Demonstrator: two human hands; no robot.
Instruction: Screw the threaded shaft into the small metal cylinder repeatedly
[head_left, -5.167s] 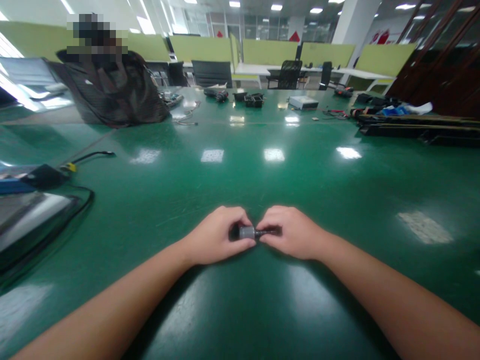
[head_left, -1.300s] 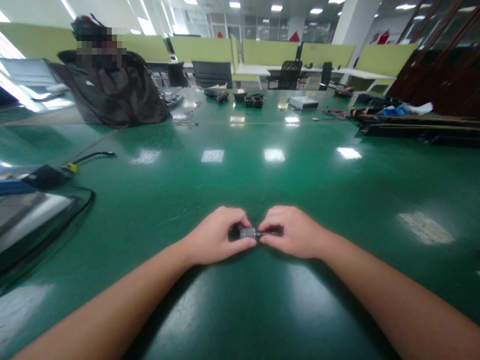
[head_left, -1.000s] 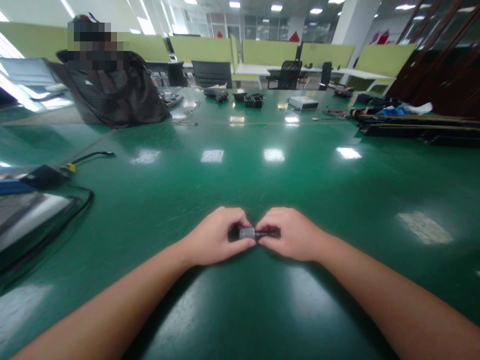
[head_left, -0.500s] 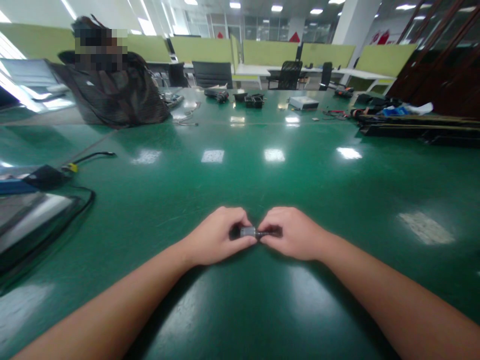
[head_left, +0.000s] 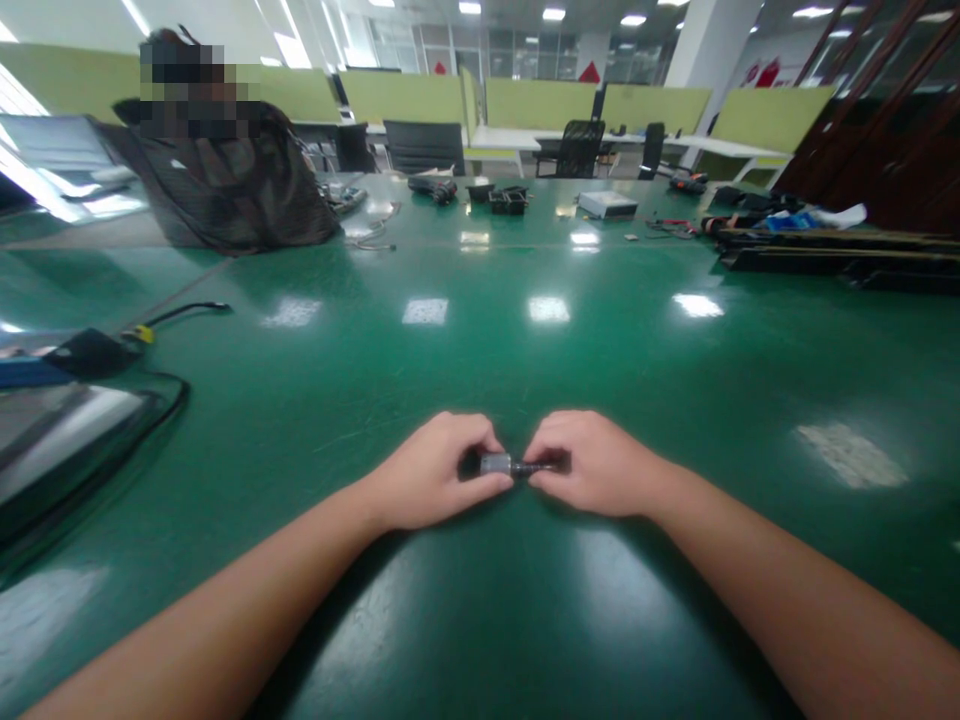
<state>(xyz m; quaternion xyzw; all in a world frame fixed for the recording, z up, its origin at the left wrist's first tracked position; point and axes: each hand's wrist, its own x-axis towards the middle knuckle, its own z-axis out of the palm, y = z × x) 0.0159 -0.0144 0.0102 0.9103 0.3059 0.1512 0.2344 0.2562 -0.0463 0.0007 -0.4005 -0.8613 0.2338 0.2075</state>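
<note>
Low over the green table, a small grey cylinder with a thin dark shaft [head_left: 496,464] lies sideways between my two hands. My left hand [head_left: 431,470] is closed round the grey body, thumb in front and fingers behind. At the other end, my right hand [head_left: 592,462] pinches the dark shaft between thumb and fingertips. A short stretch of the shaft shows in the gap between the hands. Its right end is partly hidden inside my right hand, and the exact kind of object is too small to make out.
The green table [head_left: 480,350] reflects the ceiling lights. At left lie a device with a black cable [head_left: 176,400] and a blue-black item [head_left: 90,352]. A large dark bag [head_left: 232,190] stands behind them. Farther back are a white box [head_left: 607,206] and stacked black parts [head_left: 810,250].
My right hand has shifted slightly right along the shaft, so the gap between my hands is wider and more shaft shows. My left hand has stayed put.
</note>
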